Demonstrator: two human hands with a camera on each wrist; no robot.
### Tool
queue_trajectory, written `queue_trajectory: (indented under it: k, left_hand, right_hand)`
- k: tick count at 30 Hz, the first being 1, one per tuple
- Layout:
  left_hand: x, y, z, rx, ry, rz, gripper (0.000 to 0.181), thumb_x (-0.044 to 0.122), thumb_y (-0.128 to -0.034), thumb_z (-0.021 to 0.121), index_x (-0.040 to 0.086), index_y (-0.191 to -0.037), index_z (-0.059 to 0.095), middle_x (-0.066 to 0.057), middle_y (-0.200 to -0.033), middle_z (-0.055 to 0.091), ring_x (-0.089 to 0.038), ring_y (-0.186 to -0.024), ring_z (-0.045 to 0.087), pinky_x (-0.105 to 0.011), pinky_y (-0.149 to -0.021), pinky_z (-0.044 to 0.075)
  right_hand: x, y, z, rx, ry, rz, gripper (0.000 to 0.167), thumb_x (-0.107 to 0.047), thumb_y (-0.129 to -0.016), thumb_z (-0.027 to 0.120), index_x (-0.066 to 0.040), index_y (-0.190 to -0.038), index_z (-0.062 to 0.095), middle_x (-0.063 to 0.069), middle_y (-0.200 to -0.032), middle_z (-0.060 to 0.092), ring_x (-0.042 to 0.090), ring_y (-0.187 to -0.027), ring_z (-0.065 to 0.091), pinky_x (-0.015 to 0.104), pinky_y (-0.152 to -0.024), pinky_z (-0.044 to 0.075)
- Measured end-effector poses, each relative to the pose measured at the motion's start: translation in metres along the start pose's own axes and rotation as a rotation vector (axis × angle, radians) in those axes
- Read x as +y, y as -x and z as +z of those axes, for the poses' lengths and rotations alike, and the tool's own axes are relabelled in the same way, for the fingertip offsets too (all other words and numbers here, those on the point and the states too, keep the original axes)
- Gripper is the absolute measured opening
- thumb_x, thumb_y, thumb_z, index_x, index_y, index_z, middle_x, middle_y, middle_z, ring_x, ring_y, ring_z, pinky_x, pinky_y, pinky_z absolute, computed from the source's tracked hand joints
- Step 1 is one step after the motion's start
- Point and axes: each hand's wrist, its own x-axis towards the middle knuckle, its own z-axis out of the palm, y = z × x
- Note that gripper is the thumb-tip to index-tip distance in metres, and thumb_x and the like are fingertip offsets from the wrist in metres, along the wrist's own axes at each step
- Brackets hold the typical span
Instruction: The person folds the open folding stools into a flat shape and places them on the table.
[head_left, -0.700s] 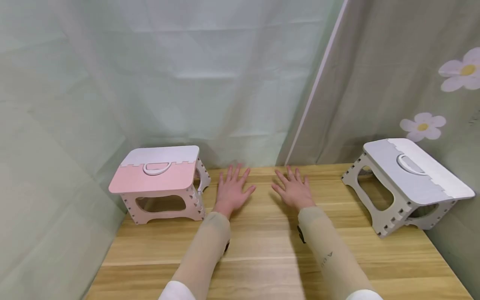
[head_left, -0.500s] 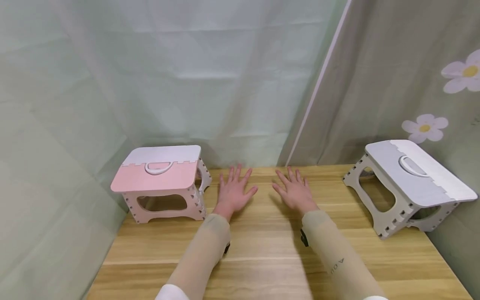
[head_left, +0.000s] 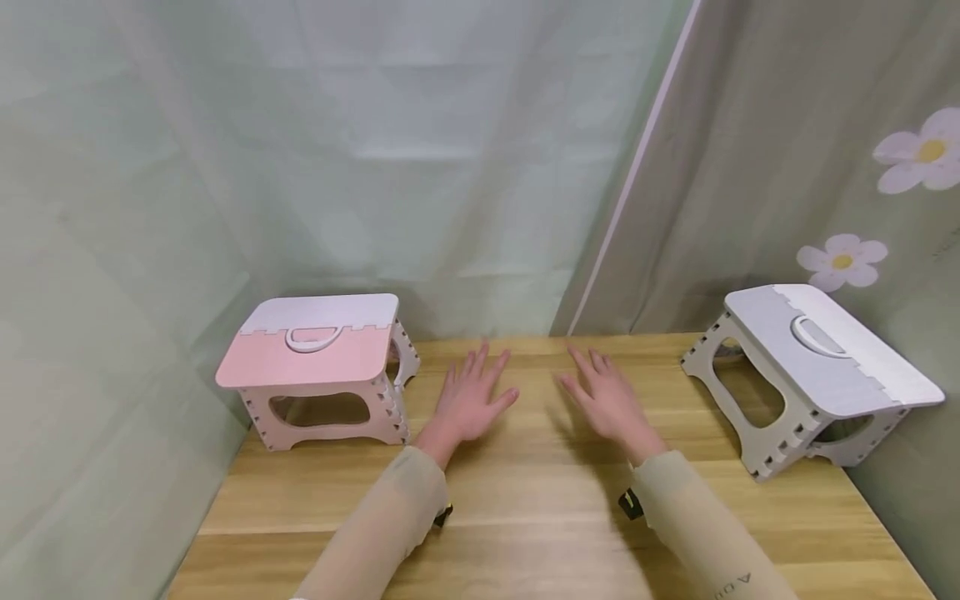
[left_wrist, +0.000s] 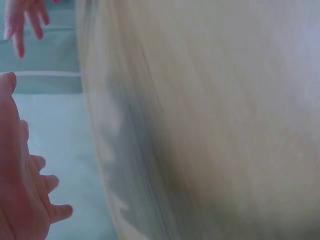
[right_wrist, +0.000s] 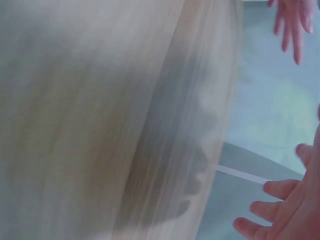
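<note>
Both hands hover over the wooden table (head_left: 517,533) near its back edge, holding nothing. The left hand (head_left: 468,404) has its fingers spread; to its left stands a pink and white folding stool (head_left: 307,367). Fingers extended, the right hand (head_left: 609,404) is apart from the left. Farther right stands a grey and white folding stool (head_left: 817,367), set at an angle. In the left wrist view the left hand (left_wrist: 20,180) is above the tabletop, which carries its shadow. The right wrist view has the right hand (right_wrist: 285,205) raised likewise.
A pale green curtain (head_left: 450,167) hangs right behind the table and along its left side. A grey-brown curtain (head_left: 720,167) with printed white flowers (head_left: 843,261) covers the back right. Dark straps (head_left: 632,503) sit at the wrists.
Both hands have lifted off the tabletop and drawn slightly back toward the body. The forearms have spread a little apart. The two stools stay in place.
</note>
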Motion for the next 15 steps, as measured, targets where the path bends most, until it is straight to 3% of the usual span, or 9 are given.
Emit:
queue_trajectory:
  k: [5,8,10,12,15]
  left_hand:
    - [0.003,0.023,-0.002,-0.037,0.070,0.021,0.078,0.070,-0.1086,0.033,0.030,-0.173,0.015,-0.015,-0.178,0.012,-0.038,-0.162,0.015,-0.070,-0.124,0.016]
    - [0.005,0.032,-0.004,-0.025,0.110,0.028,0.075,0.065,-0.1100,0.038,0.027,-0.173,0.020,-0.016,-0.177,0.015,-0.039,-0.162,0.016,-0.070,-0.123,0.019]
    - [0.006,0.035,-0.004,-0.014,0.134,0.031,0.074,0.063,-0.1104,0.040,0.026,-0.172,0.022,-0.017,-0.177,0.017,-0.039,-0.162,0.016,-0.070,-0.122,0.020]
    - [0.008,0.037,-0.004,-0.014,0.150,0.028,0.075,0.064,-0.1103,0.039,0.025,-0.172,0.023,-0.015,-0.177,0.014,-0.039,-0.162,0.015,-0.070,-0.123,0.020]
    - [0.011,0.040,-0.003,-0.031,0.159,0.023,0.077,0.067,-0.1096,0.036,0.027,-0.173,0.020,-0.012,-0.178,0.010,-0.039,-0.162,0.014,-0.069,-0.123,0.019]
  right_hand:
    - [-0.001,0.026,-0.005,0.027,-0.047,0.001,0.068,-0.055,-0.113,0.044,-0.015,-0.167,0.037,0.028,-0.163,0.042,0.053,-0.149,0.038,0.069,-0.119,0.029]
    - [0.002,0.041,-0.012,0.048,-0.081,0.038,0.062,-0.049,-0.112,0.052,-0.013,-0.162,0.046,0.023,-0.159,0.050,0.049,-0.142,0.050,0.066,-0.115,0.037]
    - [0.007,0.051,-0.017,0.065,-0.092,0.067,0.058,-0.046,-0.112,0.054,-0.011,-0.159,0.052,0.021,-0.156,0.054,0.044,-0.125,0.064,0.065,-0.109,0.045]
    - [0.014,0.060,-0.024,0.081,-0.106,0.098,0.055,-0.045,-0.112,0.055,-0.011,-0.156,0.056,0.021,-0.150,0.060,0.035,-0.089,0.072,0.058,-0.090,0.055]
    - [0.026,0.073,-0.034,0.097,-0.124,0.143,0.052,-0.042,-0.112,0.057,-0.009,-0.152,0.059,0.023,-0.127,0.071,0.018,-0.049,0.046,0.044,-0.062,0.050]
